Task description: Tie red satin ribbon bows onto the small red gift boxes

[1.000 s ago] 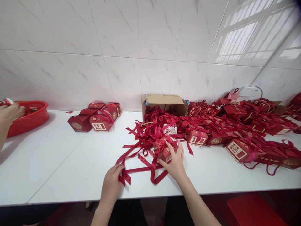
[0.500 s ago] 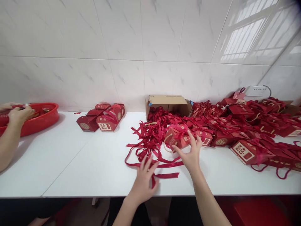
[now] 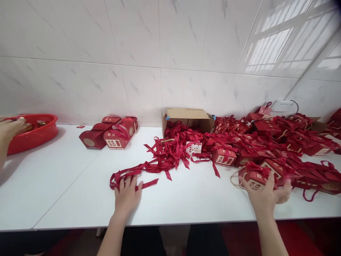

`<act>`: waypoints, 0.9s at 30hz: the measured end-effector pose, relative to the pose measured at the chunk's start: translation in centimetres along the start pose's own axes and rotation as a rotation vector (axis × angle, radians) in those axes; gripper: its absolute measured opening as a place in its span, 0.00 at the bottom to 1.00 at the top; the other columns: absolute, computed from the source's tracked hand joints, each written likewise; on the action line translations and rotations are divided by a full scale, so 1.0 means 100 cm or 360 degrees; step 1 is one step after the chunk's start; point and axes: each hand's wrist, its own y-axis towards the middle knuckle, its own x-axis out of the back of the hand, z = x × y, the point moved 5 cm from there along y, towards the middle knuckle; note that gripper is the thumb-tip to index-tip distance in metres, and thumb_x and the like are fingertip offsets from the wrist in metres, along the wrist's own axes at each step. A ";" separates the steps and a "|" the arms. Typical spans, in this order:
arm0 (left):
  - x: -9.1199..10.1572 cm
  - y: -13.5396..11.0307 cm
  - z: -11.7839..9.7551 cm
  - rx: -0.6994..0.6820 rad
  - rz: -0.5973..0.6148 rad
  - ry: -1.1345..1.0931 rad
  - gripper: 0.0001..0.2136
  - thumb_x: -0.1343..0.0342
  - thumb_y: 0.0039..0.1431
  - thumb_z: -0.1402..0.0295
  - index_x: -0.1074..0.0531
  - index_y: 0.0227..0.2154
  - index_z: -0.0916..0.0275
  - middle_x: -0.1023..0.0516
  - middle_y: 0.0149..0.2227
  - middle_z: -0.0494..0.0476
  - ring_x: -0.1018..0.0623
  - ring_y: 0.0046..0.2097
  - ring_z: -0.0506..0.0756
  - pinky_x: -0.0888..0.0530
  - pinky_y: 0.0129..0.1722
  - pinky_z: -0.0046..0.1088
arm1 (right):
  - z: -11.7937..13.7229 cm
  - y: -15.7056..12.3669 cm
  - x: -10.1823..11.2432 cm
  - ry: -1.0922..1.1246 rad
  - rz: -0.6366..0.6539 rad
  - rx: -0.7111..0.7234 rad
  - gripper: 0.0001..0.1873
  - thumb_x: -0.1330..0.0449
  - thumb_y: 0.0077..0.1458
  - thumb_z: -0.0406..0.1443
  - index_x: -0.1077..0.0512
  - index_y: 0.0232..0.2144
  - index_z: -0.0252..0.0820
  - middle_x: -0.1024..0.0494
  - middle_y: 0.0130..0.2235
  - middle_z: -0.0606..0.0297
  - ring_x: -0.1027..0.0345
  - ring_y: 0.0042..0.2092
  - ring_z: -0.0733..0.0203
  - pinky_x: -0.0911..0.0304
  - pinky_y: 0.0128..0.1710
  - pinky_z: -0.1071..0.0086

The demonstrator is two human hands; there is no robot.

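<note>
Rightward, right hand (image 3: 266,196) clasps the gift box (image 3: 252,179) ahead of it (left hand (image 3: 127,195) spread on ribbons (image 3: 138,169))

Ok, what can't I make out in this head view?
Head view:
- Brown cardboard box interior: hidden by its flap and red satin ribbons.
- Red plastic basin contents: cut by left edge, covered by a co-worker's hand.
- Small red paper gift box in right hand: blurred print.

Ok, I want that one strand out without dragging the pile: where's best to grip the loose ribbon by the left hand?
I'd take the loose ribbon at its bunched left end, pinching from above, from the near side. It lies flat on the table, that end is clear of the ribbon pile, and the left hand rests on it.
</note>
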 end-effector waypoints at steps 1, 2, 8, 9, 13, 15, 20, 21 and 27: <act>-0.001 0.001 0.007 0.0018 -0.0009 -0.0003 0.27 0.61 0.61 0.56 0.41 0.60 0.64 0.39 0.62 0.66 0.46 0.63 0.70 0.47 0.58 0.55 | 0.011 0.005 -0.001 0.0035 -0.0061 0.0076 0.47 0.35 0.36 0.55 0.36 0.55 0.36 0.47 0.57 0.39 0.51 0.57 0.28 0.51 0.50 0.36; -0.002 0.000 0.010 0.0021 -0.0005 -0.0011 0.27 0.61 0.61 0.56 0.42 0.60 0.63 0.40 0.62 0.66 0.47 0.64 0.70 0.48 0.58 0.55 | 0.025 0.010 -0.005 0.0113 -0.0075 0.0165 0.44 0.36 0.39 0.54 0.36 0.54 0.35 0.47 0.57 0.40 0.51 0.57 0.30 0.50 0.51 0.38; -0.001 -0.004 0.004 -0.0006 0.0001 -0.0035 0.28 0.63 0.62 0.54 0.43 0.61 0.62 0.42 0.63 0.64 0.49 0.64 0.69 0.48 0.59 0.54 | 0.076 0.024 -0.094 0.0177 0.0599 -0.0049 0.42 0.41 0.45 0.51 0.42 0.57 0.35 0.53 0.59 0.41 0.57 0.60 0.33 0.52 0.54 0.44; 0.000 -0.004 0.003 -0.0008 -0.0001 -0.0033 0.28 0.63 0.61 0.55 0.43 0.61 0.61 0.42 0.63 0.64 0.49 0.64 0.69 0.48 0.59 0.54 | 0.075 0.022 -0.107 0.0102 0.0684 -0.0124 0.43 0.40 0.43 0.51 0.43 0.58 0.34 0.55 0.59 0.40 0.60 0.60 0.31 0.54 0.53 0.43; 0.001 -0.003 0.004 0.0010 0.0024 -0.0017 0.27 0.63 0.61 0.55 0.44 0.61 0.61 0.42 0.63 0.64 0.49 0.64 0.68 0.49 0.59 0.53 | 0.065 0.015 -0.128 0.0059 0.0708 -0.0176 0.40 0.41 0.44 0.46 0.43 0.57 0.34 0.55 0.58 0.41 0.59 0.58 0.32 0.53 0.53 0.46; 0.000 -0.002 0.005 0.0014 0.0036 -0.0013 0.28 0.63 0.61 0.55 0.44 0.61 0.61 0.42 0.63 0.63 0.49 0.65 0.68 0.49 0.59 0.53 | 0.058 0.012 -0.126 0.0129 0.0671 -0.0124 0.39 0.41 0.45 0.46 0.43 0.57 0.36 0.54 0.58 0.44 0.56 0.57 0.36 0.52 0.54 0.49; -0.001 -0.001 0.004 -0.0003 0.0012 0.0005 0.27 0.63 0.61 0.55 0.43 0.61 0.60 0.41 0.62 0.63 0.49 0.64 0.69 0.49 0.59 0.53 | 0.033 0.019 -0.128 0.0119 0.0653 0.0017 0.35 0.43 0.46 0.47 0.38 0.53 0.34 0.50 0.56 0.44 0.58 0.57 0.39 0.54 0.55 0.49; -0.001 -0.001 0.005 -0.0007 0.0008 0.0004 0.27 0.63 0.61 0.55 0.43 0.61 0.60 0.41 0.62 0.63 0.48 0.64 0.69 0.49 0.59 0.53 | 0.027 0.022 -0.130 0.0098 0.0654 0.0034 0.34 0.43 0.46 0.47 0.37 0.52 0.33 0.49 0.55 0.44 0.58 0.57 0.39 0.55 0.54 0.48; -0.001 0.000 0.006 -0.0011 -0.0011 -0.0012 0.27 0.61 0.61 0.55 0.43 0.60 0.60 0.40 0.62 0.64 0.48 0.64 0.69 0.48 0.58 0.53 | 0.003 0.045 -0.136 0.0050 0.0631 0.0024 0.31 0.43 0.47 0.44 0.37 0.51 0.31 0.51 0.57 0.39 0.61 0.58 0.35 0.56 0.52 0.42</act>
